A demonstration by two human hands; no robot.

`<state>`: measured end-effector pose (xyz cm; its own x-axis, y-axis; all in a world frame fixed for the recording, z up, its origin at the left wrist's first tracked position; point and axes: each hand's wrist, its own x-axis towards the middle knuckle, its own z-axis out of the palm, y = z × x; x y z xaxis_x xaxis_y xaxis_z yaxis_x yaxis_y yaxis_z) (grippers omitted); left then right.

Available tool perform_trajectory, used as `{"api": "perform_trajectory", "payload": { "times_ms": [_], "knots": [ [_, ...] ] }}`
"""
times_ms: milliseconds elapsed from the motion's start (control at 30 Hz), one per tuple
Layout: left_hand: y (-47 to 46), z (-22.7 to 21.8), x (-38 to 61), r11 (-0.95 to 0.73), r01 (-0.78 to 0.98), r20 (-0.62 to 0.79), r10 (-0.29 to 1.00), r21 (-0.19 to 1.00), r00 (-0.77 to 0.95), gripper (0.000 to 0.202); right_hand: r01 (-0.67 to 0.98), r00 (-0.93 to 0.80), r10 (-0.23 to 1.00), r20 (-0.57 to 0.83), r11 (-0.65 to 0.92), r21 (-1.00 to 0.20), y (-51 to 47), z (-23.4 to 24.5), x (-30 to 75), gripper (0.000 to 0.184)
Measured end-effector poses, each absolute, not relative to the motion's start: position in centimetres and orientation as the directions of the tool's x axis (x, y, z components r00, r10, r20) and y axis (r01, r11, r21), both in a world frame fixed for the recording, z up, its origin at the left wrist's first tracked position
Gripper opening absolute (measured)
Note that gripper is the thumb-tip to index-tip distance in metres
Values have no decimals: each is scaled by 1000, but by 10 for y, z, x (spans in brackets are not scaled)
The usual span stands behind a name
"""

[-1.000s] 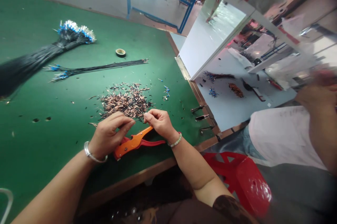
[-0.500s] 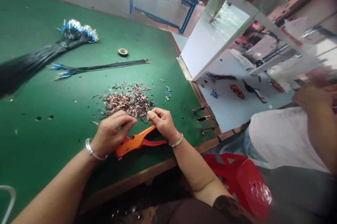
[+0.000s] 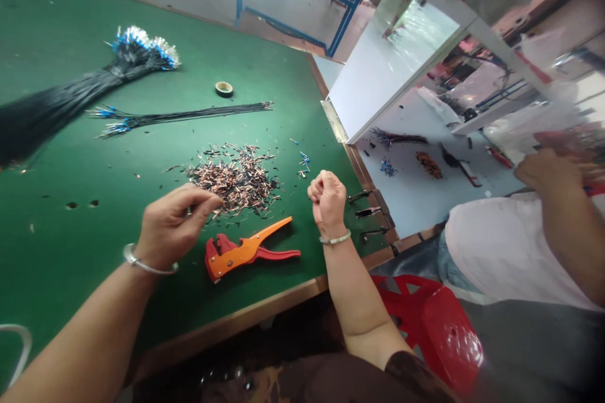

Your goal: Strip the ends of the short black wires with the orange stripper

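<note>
My left hand (image 3: 176,224) is closed in a pinch at the lower left of the scrap pile (image 3: 239,177), which is made of short copper-coloured and black wire offcuts. What its fingertips hold, if anything, is too small to name. To the right, my right hand (image 3: 329,200) is curled closed above the green tabletop, near several small blue-ended pieces (image 3: 303,162). Its palm is hidden, so I cannot make out its contents. Between my forearms an orange and red wire stripper (image 3: 246,253) lies on the table, touched by neither hand.
A thick bundle of black wires (image 3: 78,97) with blue and clear ends lies at the far left. Beside it are a thinner row of black wires (image 3: 189,115) and a tape roll (image 3: 224,89). A co-worker's arm (image 3: 562,214) is at the right, near a red stool (image 3: 442,327).
My hands have moved apart: the left one went left, the right one right and upward, its fingers curling in. The wire stripper, partly covered before, now shows whole.
</note>
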<state>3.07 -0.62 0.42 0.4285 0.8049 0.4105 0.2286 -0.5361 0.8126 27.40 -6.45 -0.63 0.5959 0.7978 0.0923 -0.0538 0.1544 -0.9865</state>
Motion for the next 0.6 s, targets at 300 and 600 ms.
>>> {"api": "perform_trajectory", "payload": {
  "times_ms": [300, 600],
  "knots": [
    [-7, -2, 36, -550, 238, 415, 795, 800, 442, 13, 749, 87, 928, 363, 179, -638, -68, 0, 256, 41],
    [-3, -5, 28, -496, 285, 457, 868, 820, 193, 11, 925, -254, 963, 96, 270, -266, -132, 14, 231, 73]
  ]
}}
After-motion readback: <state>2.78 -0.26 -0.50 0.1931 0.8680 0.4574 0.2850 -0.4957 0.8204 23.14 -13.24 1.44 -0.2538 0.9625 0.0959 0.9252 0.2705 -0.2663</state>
